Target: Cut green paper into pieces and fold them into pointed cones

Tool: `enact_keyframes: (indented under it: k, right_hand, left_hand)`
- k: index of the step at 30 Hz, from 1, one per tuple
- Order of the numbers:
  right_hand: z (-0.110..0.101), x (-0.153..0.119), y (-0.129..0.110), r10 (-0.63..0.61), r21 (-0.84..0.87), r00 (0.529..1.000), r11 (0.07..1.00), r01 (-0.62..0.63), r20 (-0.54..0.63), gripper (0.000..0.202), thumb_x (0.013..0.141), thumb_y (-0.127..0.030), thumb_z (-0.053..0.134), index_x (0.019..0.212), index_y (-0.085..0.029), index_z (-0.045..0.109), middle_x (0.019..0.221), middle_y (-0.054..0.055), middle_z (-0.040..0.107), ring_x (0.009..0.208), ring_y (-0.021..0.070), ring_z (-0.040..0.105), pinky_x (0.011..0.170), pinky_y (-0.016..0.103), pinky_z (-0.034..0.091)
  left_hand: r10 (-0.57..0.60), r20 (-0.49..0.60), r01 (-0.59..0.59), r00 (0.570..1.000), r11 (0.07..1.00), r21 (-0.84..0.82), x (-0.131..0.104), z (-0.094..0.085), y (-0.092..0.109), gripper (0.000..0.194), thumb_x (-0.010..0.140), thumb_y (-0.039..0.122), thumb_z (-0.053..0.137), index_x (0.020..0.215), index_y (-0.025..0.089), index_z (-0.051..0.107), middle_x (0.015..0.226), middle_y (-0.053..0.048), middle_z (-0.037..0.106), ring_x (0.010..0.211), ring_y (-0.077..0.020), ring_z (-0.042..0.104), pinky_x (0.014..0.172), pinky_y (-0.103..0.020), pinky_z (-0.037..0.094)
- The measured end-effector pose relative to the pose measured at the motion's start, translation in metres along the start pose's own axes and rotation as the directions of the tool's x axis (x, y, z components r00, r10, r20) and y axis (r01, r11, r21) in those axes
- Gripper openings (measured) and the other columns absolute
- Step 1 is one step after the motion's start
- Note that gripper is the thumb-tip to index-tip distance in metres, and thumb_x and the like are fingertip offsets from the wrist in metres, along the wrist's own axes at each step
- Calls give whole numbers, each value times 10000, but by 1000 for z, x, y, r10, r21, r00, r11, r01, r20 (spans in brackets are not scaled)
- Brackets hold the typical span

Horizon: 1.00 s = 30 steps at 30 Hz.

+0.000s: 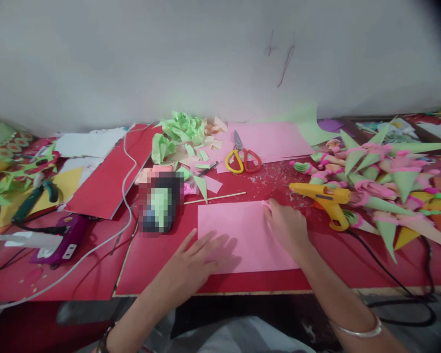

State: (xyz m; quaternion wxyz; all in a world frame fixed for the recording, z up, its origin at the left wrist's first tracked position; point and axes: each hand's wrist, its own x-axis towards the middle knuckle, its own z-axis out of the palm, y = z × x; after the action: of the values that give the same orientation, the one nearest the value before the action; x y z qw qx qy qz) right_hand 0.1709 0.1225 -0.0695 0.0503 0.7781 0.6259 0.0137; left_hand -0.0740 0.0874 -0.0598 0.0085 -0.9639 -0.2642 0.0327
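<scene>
A pink sheet of paper (246,240) lies flat on the red table before me. My left hand (194,260) is open over its left part, fingers spread, palm down. At the sheet's upper right, my right hand (288,226) is closed, with a small bit of pink paper showing between thumb and fingers by the top edge. Beyond the sheet lies a thin wooden stick (220,197). Scissors (242,156) with one yellow and one red handle rest farther back. To the right of my right hand is a yellow glue gun (323,198).
Paper flowers in pink and green (382,181) are heaped at the right. Crumpled green paper (182,130) and scraps lie at the back, near larger pink sheets (275,137). On the left are a blurred dark object (172,206), a white cable (127,176), pliers (27,206) and a purple power strip (71,238).
</scene>
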Motion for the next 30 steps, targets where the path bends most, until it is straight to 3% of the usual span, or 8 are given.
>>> enact_keyframes:
  k: [3, 8, 14, 20, 30]
  right_hand:
    - [0, 0, 0, -5, 2, 1000, 1000, 5, -23, 299, 896, -318, 316, 953, -179, 575, 672, 98, 660, 638, 247, 643, 510, 266, 379]
    - [1, -1, 0, -7, 2, 1000, 1000, 7, -29, 292, 895, -310, 321, 955, -178, 575, 678, 100, 664, 639, 244, 645, 518, 267, 388]
    - [1, 0, 0, -17, -6, 1000, 1000, 17, -18, 298, 898, -302, 307, 963, -178, 570, 679, 103, 664, 643, 246, 648, 520, 271, 397]
    - [-1, 0, -1, -18, -17, 1000, 1000, 18, 1, 262, 888, -272, 330, 949, -178, 567, 696, 103, 667, 656, 245, 650, 529, 271, 398]
    - [-1, 1, -1, -20, -22, 1000, 1000, 20, 19, 265, 889, -271, 323, 954, -178, 563, 709, 103, 667, 665, 253, 649, 524, 278, 395]
  left_hand:
    - [110, -1, -110, 994, 994, 22, 10, -6, 15, 472, 907, 157, 273, 1345, 332, 241, 1453, 84, 183, 1303, -155, 213, 1033, -368, 221]
    - [84, -45, -82, 995, 996, 45, 25, -6, 34, 383, 924, 213, 236, 1269, 243, 399, 1392, 35, 342, 1243, -163, 324, 1011, -340, 254]
    - [-3, -57, 0, 998, 998, -61, 36, -3, 41, 403, 917, 326, 280, 1311, 260, 330, 1408, 29, 312, 1263, -170, 286, 1014, -343, 251]
    - [79, -42, -86, 996, 981, -175, 47, 9, 54, 590, 859, 554, 217, 1370, 260, 194, 1450, -7, 215, 1307, -237, 192, 1039, -428, 183]
    - [98, -75, -107, 992, 985, -134, 59, 21, 66, 626, 819, 593, 292, 1359, 287, 214, 1471, -14, 133, 1319, -280, 117, 998, -530, 183]
